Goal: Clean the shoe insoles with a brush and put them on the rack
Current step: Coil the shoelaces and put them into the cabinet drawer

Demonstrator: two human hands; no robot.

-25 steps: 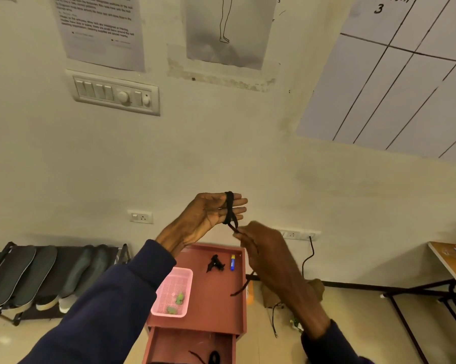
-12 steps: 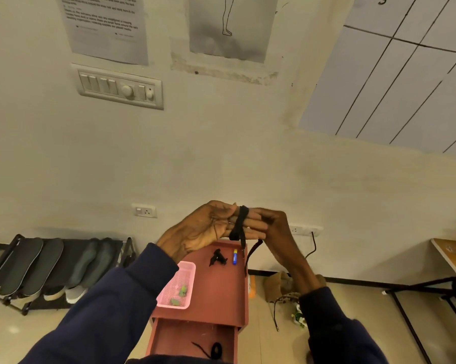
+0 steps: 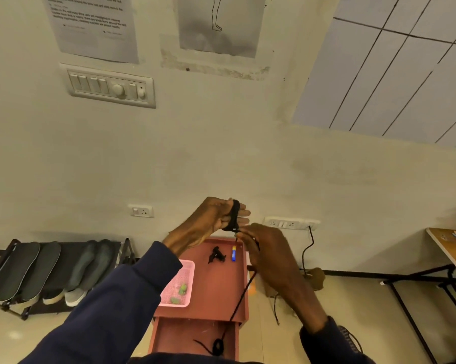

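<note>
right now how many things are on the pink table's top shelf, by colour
pink basket: 1
black clip-like item: 1
blue tube: 1
total: 3, not counting the green bits inside the basket or the black lace hanging from the hands

Views: I have one, the head camera; nothing is shared with another.
Position: on the head, above both raised hands (image 3: 248, 232).
Facing: forward at the wall (image 3: 221, 158), tilted down enough for the red cart (image 3: 216, 285) and floor (image 3: 353, 298).
Nearness: sleeves fill my lower edge; rack (image 3: 51, 269) sits low left, a table (image 3: 447, 245) at right.
Lens: wide, lines bend.
</note>
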